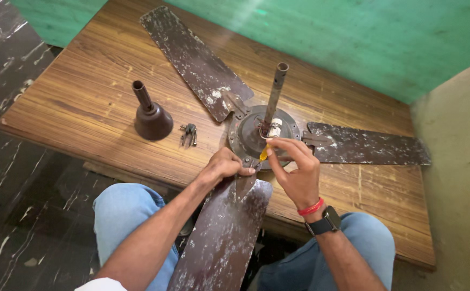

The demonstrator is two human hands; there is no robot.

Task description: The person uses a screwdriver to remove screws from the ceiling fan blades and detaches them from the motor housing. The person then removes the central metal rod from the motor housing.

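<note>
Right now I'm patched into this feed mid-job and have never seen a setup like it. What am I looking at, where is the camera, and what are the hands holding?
There is one picture, from a camera worn on the person's head, looking down past their blue-jeaned knees at a low brown wood-grain table. No machine is involved, only two bare hands.

On the table lies an old brown ceiling fan with three paint-flecked blades, its metal rod sticking up from the round motor hub. To the left stand a dark brown bell-shaped cover and a small metal bracket piece.

The left hand presses on the nearest blade where it joins the hub. The right hand, with a red thread and a black watch at the wrist, pinches a small yellow-handled tool in its fingers at the hub's edge.
</note>
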